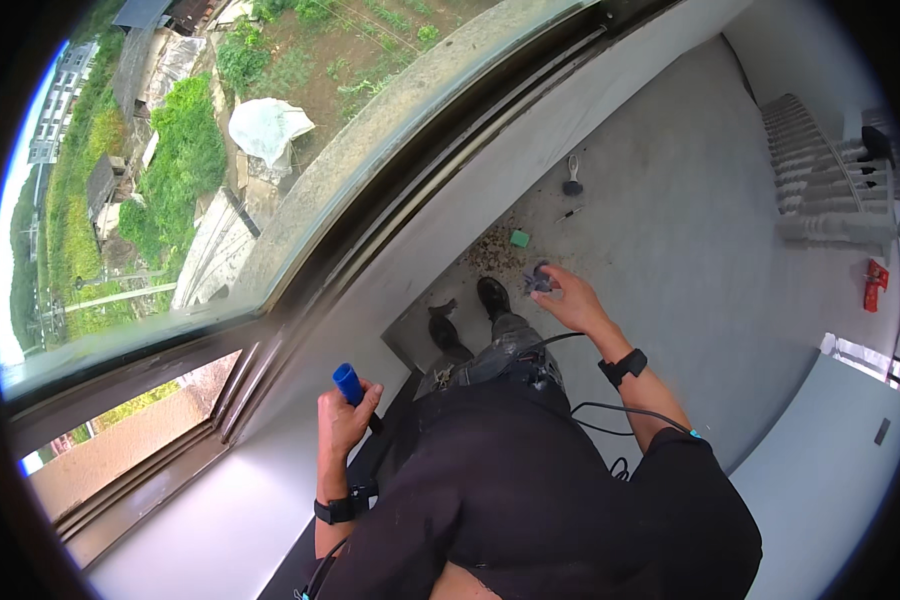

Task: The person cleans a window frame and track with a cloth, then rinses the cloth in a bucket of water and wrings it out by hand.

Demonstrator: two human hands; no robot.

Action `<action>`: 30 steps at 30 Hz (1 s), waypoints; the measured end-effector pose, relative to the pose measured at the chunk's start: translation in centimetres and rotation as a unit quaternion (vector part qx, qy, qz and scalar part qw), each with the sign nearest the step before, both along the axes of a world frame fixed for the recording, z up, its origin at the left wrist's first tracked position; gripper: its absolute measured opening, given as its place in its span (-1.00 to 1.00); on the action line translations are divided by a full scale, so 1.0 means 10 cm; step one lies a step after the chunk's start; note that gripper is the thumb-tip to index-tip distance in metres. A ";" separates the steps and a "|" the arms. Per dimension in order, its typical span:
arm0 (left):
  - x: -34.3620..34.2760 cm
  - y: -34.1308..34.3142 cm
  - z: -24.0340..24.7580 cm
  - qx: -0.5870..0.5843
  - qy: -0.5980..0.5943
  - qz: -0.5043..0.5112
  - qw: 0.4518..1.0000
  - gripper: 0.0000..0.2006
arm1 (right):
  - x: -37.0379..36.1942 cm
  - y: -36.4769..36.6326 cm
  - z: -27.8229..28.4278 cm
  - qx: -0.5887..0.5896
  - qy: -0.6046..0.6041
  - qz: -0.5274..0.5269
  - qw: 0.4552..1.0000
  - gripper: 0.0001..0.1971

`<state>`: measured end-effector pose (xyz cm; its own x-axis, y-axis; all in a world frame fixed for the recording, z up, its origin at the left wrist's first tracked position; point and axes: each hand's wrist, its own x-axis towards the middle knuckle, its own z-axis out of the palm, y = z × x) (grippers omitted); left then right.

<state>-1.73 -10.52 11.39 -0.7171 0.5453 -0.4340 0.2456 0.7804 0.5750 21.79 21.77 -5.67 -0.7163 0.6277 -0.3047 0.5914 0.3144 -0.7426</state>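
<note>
My left hand (342, 425) is closed around a tool with a thick blue end (347, 382). The blue end sticks up above the fist, and a short dark part shows below it; the rest is hidden, so its kind is unclear. It is held close to the white wall under the window. My right hand (573, 303) is out over the floor, thumb and fingers pinching a crumpled grey-purple piece (538, 277) that looks like a rag or a wad. On the floor beyond it lie a small green block (519, 238) and a patch of brown debris (492, 250).
Along the left runs a metal window frame (315, 262) with open ground outside. A brush (572, 178) and a thin small tool (570, 214) lie on the grey floor. White balusters (820, 175), a red object (875, 285) and a pale blue panel (820, 440) are at right. Black cables hang by my right arm.
</note>
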 end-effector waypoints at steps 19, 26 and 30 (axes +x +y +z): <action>0.81 -0.85 -0.16 0.103 0.049 0.190 0.975 -0.67 | -0.80 -0.48 0.84 0.011 -0.062 0.376 0.925 -0.50; 1.26 -1.25 -0.12 0.192 -0.024 0.254 0.948 -0.63 | -0.42 -1.09 0.99 -0.035 -0.124 0.447 0.885 -0.47; 1.52 -1.60 -0.26 0.179 -0.015 0.234 0.956 -0.66 | -0.35 -1.33 1.17 0.011 -0.180 0.500 0.847 -0.47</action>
